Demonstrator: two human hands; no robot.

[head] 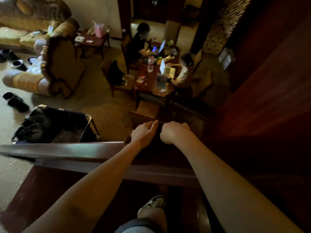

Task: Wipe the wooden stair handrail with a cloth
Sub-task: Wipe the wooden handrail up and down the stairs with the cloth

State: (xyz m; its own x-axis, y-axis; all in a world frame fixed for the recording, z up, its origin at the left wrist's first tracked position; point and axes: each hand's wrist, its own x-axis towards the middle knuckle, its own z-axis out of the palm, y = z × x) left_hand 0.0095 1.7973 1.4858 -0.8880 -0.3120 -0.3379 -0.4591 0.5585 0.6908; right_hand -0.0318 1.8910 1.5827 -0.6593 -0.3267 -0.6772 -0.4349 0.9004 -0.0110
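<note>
Over the wooden handrail, the left hand and right hand are both pinching what is probably a dark cloth, stretching it flat for wiping.

Open air lies beyond the dark polished wooden handrail to the left, while a dark red-brown wall closes the right.

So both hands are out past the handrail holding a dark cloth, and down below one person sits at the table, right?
Not quite: the head view shows two people at the table, not one. The left hand and right hand do hold a dark cloth beyond the handrail.
</note>
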